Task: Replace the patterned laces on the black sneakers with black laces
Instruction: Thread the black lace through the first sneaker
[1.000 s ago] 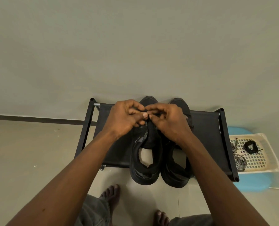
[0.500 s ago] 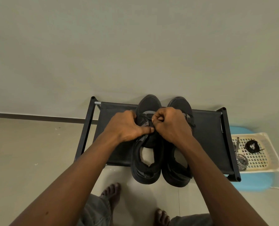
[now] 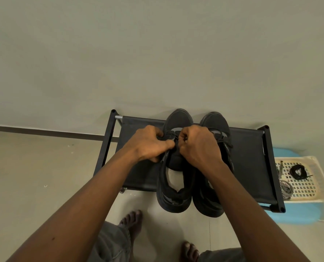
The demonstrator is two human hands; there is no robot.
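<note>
Black lace: a thin dark strand [image 3: 175, 137] shows in the gap between the two thumbs, over the eyelets of the nearer sneaker; the fingers hide the rest.
Handling: likely light, limp and a little slippery, so it would sag or slide back out of an eyelet if let go.
Best hold: probably close to its stiff tip, pinched between thumb and forefinger, so the end can be steered into the hole.
Right hand [image 3: 197, 146]: fingers clenched, thumb and forefinger pinching the lace.
Left hand [image 3: 149, 143]: fingers curled round the sneaker's upper beside the eyelets, thumb pressed toward the lace. I cannot tell whether it pinches the strand too.
Nearer sneaker [image 3: 176, 163]: directly under both sets of fingers, toe pointing away, heel hanging off the rack's front edge. It looks soft-sided, so it needs bracing.
Second sneaker [image 3: 215, 122]: just past the right hand's knuckles, touching the first, with black lace crossed through it.
Rack [image 3: 252, 163]: the black fabric shelf beneath both sneakers.
Basket [image 3: 299, 201]: well apart from the right fingers, on their outer side.
In it: the patterned laces [image 3: 286, 189] and a coiled spare lace [image 3: 298, 172].
</note>
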